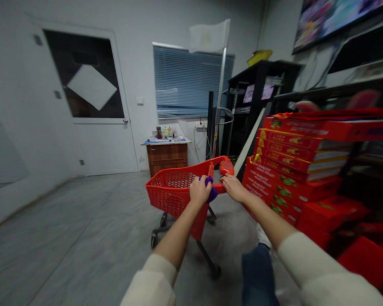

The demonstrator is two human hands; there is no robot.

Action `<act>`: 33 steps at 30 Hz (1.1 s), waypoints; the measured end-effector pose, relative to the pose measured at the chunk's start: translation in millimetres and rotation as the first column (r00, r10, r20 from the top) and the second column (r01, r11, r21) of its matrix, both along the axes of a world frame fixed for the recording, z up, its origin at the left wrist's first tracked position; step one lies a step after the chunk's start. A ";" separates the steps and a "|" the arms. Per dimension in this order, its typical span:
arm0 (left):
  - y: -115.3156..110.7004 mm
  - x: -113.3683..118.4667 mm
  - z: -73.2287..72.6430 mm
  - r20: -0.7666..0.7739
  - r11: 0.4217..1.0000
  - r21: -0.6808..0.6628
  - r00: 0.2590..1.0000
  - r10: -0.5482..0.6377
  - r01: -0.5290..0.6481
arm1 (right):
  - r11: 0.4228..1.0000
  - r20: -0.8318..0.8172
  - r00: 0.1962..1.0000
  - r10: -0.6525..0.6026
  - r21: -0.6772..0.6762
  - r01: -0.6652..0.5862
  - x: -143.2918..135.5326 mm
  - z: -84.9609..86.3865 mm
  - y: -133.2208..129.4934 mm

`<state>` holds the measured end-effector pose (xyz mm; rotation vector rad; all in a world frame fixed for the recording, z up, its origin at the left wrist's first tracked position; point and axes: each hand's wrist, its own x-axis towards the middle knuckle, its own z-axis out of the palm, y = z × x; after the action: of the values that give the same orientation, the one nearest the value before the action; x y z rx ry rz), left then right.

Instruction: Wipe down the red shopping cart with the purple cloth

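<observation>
A red shopping cart (172,197) with a mesh basket and dark wheeled legs stands on the grey floor in front of me, angled to the left. My left hand (200,190) is closed round a purple cloth (212,194) at the cart's handle side. Close by on the right, my right hand (232,188) grips the red handle (221,188), its fingers wrapped over the bar. The basket holds nothing that I can make out.
Red boxes (284,170) are stacked close on the right, beside black shelving (261,72). Ahead are a wooden cabinet (167,155) with small items on top and a pole with a white flag (209,37). A white door (105,146) is at the left.
</observation>
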<state>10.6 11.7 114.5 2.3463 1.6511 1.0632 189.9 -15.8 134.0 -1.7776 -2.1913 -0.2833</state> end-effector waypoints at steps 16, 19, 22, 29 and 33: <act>24.7 -39.4 -24.0 0.134 0.999 0.045 0.991 -0.003 -0.003 | 0.966 -0.172 0.953 0.249 0.115 -0.232 19.8 -8.3 1.5; 17.1 -27.5 -20.6 0.172 0.996 0.040 0.983 0.071 -0.079 | 0.969 -0.185 0.959 0.213 0.164 -0.184 12.4 -14.1 0.5; 0.2 -1.2 -20.6 0.201 0.991 0.120 0.979 0.035 -0.060 | 0.984 -0.207 0.968 0.144 0.132 -0.118 7.3 -15.8 -1.2; 0.3 0.3 -56.8 0.396 0.953 0.285 0.918 -0.017 -0.105 | 0.979 -0.230 0.956 0.181 0.134 -0.153 5.9 -13.2 -8.7; -0.9 -9.9 -47.1 0.436 0.969 0.199 0.899 0.049 -0.150 | 0.978 -0.244 0.958 0.152 0.178 -0.110 -13.5 -18.3 -15.8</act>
<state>0.7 10.9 67.4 1.9533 1.5583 1.7260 176.4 -31.6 115.7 -1.4832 -2.0291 -0.1838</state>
